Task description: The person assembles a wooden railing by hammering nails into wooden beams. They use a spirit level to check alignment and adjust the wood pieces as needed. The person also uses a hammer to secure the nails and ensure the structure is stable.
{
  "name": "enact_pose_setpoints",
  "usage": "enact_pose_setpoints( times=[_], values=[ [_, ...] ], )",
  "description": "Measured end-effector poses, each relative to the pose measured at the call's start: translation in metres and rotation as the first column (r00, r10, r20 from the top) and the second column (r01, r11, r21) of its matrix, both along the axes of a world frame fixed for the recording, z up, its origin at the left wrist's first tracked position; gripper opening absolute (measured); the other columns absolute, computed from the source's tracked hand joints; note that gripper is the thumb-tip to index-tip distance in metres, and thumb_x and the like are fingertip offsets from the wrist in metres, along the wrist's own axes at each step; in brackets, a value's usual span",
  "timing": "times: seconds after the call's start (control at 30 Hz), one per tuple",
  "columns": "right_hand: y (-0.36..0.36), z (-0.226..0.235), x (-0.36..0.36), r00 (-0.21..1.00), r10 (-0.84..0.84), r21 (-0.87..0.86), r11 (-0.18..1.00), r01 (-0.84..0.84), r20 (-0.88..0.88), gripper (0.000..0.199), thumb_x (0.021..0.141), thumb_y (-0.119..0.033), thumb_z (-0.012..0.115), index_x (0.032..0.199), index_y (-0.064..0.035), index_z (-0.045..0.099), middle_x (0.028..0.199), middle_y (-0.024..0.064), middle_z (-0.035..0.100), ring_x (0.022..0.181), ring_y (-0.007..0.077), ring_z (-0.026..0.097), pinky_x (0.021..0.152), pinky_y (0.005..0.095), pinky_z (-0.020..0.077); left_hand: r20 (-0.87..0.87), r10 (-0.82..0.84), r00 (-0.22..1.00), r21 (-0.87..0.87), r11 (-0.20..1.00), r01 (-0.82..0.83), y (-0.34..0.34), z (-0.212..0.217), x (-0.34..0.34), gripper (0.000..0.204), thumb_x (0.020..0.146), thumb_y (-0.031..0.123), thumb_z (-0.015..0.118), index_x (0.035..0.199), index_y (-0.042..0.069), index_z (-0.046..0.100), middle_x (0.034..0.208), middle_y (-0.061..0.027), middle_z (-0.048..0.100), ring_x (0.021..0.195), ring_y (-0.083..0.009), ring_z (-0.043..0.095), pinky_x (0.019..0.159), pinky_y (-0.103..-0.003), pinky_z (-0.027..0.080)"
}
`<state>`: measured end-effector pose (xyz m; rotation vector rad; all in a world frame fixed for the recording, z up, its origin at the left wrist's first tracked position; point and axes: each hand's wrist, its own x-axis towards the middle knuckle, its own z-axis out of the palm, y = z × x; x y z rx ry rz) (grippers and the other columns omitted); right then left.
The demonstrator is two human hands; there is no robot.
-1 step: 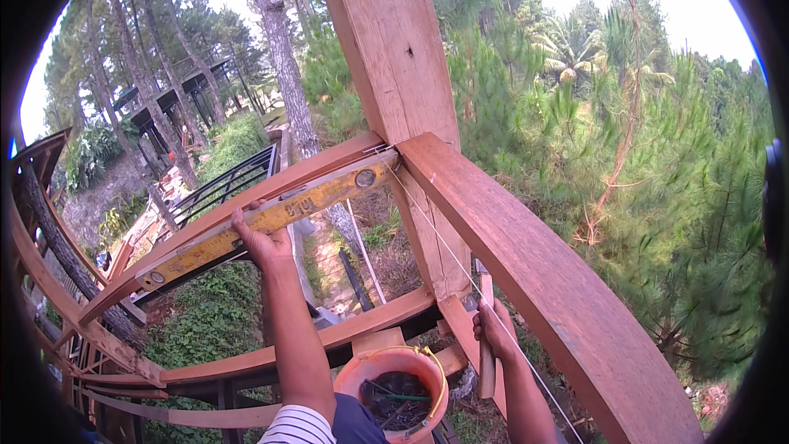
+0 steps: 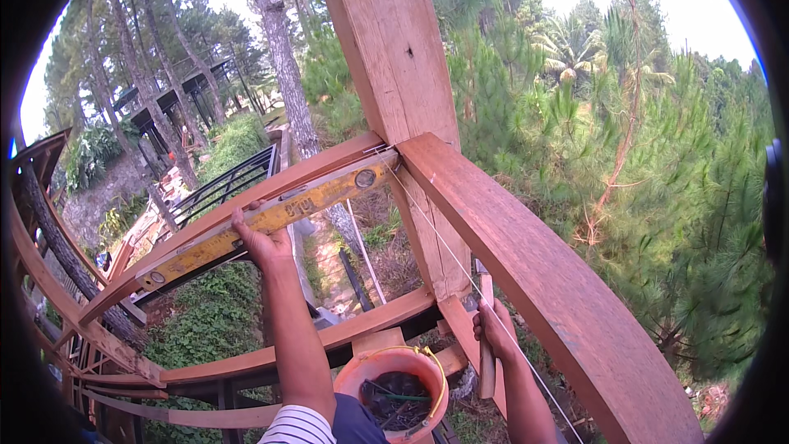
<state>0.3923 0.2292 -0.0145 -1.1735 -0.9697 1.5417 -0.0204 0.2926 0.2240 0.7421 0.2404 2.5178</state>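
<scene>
The thick upright post (image 2: 386,49) is blocking the middle of the frame, with the top rail (image 2: 271,185) and the sloping right rail (image 2: 526,263) meeting against it. A yellow spirit level (image 2: 263,218) is lying along the top rail, taking up its upper face where the left hand (image 2: 261,240) is pressing. Between the top rail and the lower rail (image 2: 345,333) an open gap is staying free (only greenery showing through). A taut string (image 2: 444,247) is crossing the gap beside the post. The orange bucket (image 2: 393,390) is crowding the space below, just beside the right hand (image 2: 496,330) gripping a hammer handle (image 2: 486,362).
</scene>
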Motion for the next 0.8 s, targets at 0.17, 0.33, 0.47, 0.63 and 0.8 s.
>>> enact_pose_setpoints(
  times=[0.17, 0.33, 0.47, 0.63, 0.8],
  values=[
    [0.000, 0.000, 0.000, 1.000, 0.004, 0.007, 1.000, -0.004, -0.010, 0.030, 0.108, -0.038, 0.052, 0.099, -0.0100, 0.048, 0.073, 0.0009, 0.056, 0.055, 0.0090, 0.054, 0.050, 0.0266, 0.0480, 0.027, -0.018, 0.999, -0.019, 1.000, 0.019, -0.002, 0.002, 0.004, 0.025, 0.094, 0.032, 0.071, 0.102, 0.012, 0.059, 0.090, -0.0022, 0.061, 0.093, -0.0192, 0.060, 0.097, -0.046, 0.052],
    [-0.001, 0.001, 0.000, 1.000, 0.004, 0.013, 1.000, -0.004, -0.005, 0.030, 0.107, -0.038, 0.052, 0.099, -0.0101, 0.048, 0.073, 0.0008, 0.056, 0.055, 0.0090, 0.055, 0.050, 0.0266, 0.0480, -0.024, 0.013, 1.000, -0.031, 0.999, -0.014, -0.004, 0.002, 0.010, 0.026, 0.094, 0.034, 0.071, 0.104, 0.012, 0.059, 0.091, -0.0018, 0.061, 0.093, -0.0188, 0.061, 0.096, -0.046, 0.053],
    [-0.001, -0.001, 0.000, 1.000, 0.002, 0.029, 1.000, -0.002, -0.016, 0.030, 0.107, -0.039, 0.052, 0.099, -0.0103, 0.048, 0.074, 0.0008, 0.057, 0.055, 0.0089, 0.055, 0.050, 0.0265, 0.0479, 0.021, -0.002, 1.000, -0.023, 1.000, 0.002, -0.002, 0.002, 0.010, 0.028, 0.095, 0.035, 0.072, 0.101, 0.012, 0.059, 0.091, -0.0020, 0.061, 0.092, -0.0185, 0.061, 0.095, -0.044, 0.054],
    [-0.001, -0.005, 0.000, 1.000, 0.002, 0.023, 1.000, -0.001, -0.028, 0.030, 0.107, -0.039, 0.052, 0.099, -0.0104, 0.048, 0.074, 0.0008, 0.056, 0.055, 0.0088, 0.055, 0.050, 0.0263, 0.0476, 0.002, -0.002, 1.000, -0.008, 1.000, 0.002, -0.001, 0.000, 0.007, 0.029, 0.094, 0.037, 0.073, 0.099, 0.011, 0.060, 0.091, -0.0020, 0.061, 0.093, -0.0184, 0.061, 0.095, -0.041, 0.054],
    [-0.006, -0.009, 0.002, 1.000, -0.002, -0.044, 0.999, 0.001, -0.027, 0.029, 0.108, -0.038, 0.053, 0.100, -0.0101, 0.048, 0.074, 0.0012, 0.057, 0.056, 0.0089, 0.055, 0.050, 0.0262, 0.0477, 0.026, -0.019, 0.999, -0.020, 1.000, 0.019, -0.004, -0.004, 0.006, 0.032, 0.095, 0.038, 0.074, 0.104, 0.012, 0.059, 0.092, -0.0029, 0.061, 0.093, -0.0191, 0.061, 0.097, -0.041, 0.054]
  ],
)
